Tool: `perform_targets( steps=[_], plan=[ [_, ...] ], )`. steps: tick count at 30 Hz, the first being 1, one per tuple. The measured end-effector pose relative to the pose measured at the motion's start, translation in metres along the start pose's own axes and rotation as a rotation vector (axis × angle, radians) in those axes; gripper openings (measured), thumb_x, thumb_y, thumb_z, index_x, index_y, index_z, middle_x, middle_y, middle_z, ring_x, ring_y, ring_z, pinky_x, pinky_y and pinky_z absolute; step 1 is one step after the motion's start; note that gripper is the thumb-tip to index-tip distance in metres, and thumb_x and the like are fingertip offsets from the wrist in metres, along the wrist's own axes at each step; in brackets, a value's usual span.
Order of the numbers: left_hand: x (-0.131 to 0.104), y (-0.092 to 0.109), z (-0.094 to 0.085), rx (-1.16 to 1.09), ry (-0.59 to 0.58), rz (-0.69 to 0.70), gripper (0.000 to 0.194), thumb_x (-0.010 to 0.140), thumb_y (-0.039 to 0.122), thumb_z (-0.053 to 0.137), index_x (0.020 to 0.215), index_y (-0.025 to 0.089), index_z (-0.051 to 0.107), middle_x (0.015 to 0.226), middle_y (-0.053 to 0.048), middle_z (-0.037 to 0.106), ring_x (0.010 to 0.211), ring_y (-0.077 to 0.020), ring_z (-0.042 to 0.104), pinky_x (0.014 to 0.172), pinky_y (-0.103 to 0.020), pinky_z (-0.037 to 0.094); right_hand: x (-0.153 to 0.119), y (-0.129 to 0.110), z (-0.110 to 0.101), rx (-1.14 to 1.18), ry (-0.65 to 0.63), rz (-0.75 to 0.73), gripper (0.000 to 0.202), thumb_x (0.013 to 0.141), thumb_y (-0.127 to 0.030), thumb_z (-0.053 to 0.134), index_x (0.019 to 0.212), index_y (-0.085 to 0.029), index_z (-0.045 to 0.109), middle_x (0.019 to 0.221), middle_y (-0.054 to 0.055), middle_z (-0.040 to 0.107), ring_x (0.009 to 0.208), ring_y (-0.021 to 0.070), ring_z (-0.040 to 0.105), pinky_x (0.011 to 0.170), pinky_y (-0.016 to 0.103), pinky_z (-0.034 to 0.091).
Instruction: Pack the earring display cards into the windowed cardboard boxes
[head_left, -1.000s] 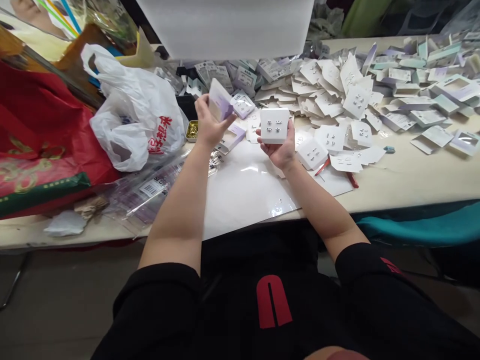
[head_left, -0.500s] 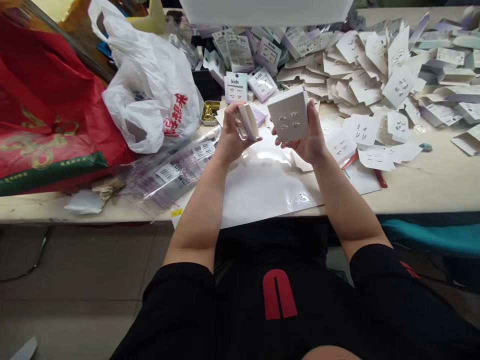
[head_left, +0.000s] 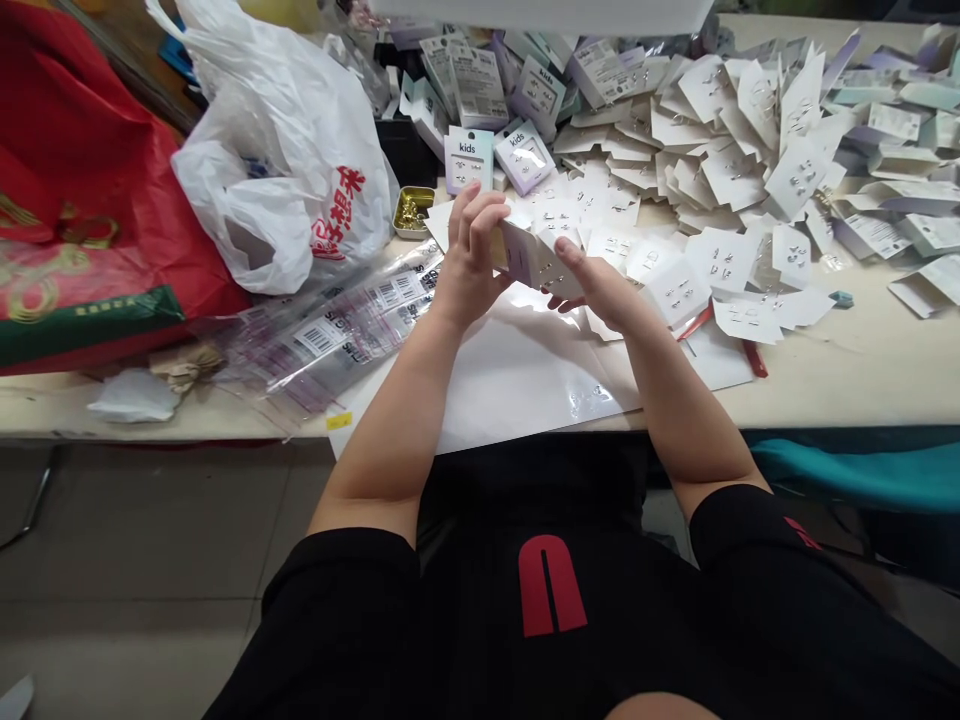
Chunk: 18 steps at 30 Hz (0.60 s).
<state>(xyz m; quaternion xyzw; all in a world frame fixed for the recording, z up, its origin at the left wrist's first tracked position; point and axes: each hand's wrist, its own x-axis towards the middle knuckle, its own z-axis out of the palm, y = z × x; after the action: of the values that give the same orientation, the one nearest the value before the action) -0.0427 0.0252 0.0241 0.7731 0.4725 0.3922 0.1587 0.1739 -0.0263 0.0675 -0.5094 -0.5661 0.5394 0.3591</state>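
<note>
My left hand (head_left: 466, 262) is wrapped round a small lilac-and-white box (head_left: 519, 250), tilted over the table. In my right hand (head_left: 602, 290) is a white earring card (head_left: 556, 270) with small silvery earrings, my thumb on its face. The card's edge meets the side of the box; whether it is partly inside I cannot tell. Just behind them stand a mint "kids" box (head_left: 469, 150) and a lilac "kids" box (head_left: 524, 158). A white sheet (head_left: 517, 385) lies beneath my hands.
Many folded earring cards (head_left: 731, 175) are heaped at the back right, with more boxes (head_left: 889, 150) beyond. A small tin (head_left: 414, 212) holds gold-coloured pieces. To the left are clear plastic bags (head_left: 337, 340), a white carrier bag (head_left: 281, 160) and a red bag (head_left: 97, 190).
My hands have come together, bringing the earring card against the box. The card has turned from facing me to a slant, and my left fingers have moved up over the box.
</note>
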Motion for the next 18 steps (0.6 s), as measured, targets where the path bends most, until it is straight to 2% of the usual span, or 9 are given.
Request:
perform_targets(
  steps=[6, 14, 18],
  plan=[
    [-0.001, 0.0, 0.003, -0.023, 0.041, -0.056, 0.069, 0.08, 0.052, 0.093, 0.132, 0.036, 0.051, 0.162, -0.01, 0.052, 0.175, -0.0378, 0.016, 0.147, -0.066, 0.011, 0.001, 0.003, 0.0, 0.089, 0.0, -0.041, 0.065, 0.095, -0.083, 0.068, 0.09, -0.019, 0.08, 0.083, 0.006, 0.077, 0.066, 0.0168, 0.07, 0.058, 0.026, 0.06],
    [-0.001, 0.006, 0.002, -0.008, 0.028, -0.051, 0.071, 0.081, 0.049, 0.093, 0.138, 0.035, 0.054, 0.164, -0.01, 0.052, 0.175, -0.0391, 0.014, 0.147, -0.063, 0.01, 0.002, 0.008, -0.001, 0.099, 0.033, 0.015, 0.056, 0.096, -0.074, 0.076, 0.091, -0.019, 0.08, 0.088, 0.009, 0.076, 0.073, 0.0187, 0.07, 0.061, 0.029, 0.059],
    [-0.002, 0.009, 0.002, -0.006, 0.013, -0.077, 0.066, 0.081, 0.047, 0.092, 0.137, 0.038, 0.058, 0.161, -0.008, 0.054, 0.174, -0.0406, 0.016, 0.147, -0.066, 0.011, 0.002, 0.011, -0.001, 0.17, 0.029, 0.049, 0.048, 0.094, -0.067, 0.083, 0.095, -0.019, 0.079, 0.086, 0.007, 0.074, 0.076, 0.0198, 0.073, 0.063, 0.029, 0.06]
  ],
)
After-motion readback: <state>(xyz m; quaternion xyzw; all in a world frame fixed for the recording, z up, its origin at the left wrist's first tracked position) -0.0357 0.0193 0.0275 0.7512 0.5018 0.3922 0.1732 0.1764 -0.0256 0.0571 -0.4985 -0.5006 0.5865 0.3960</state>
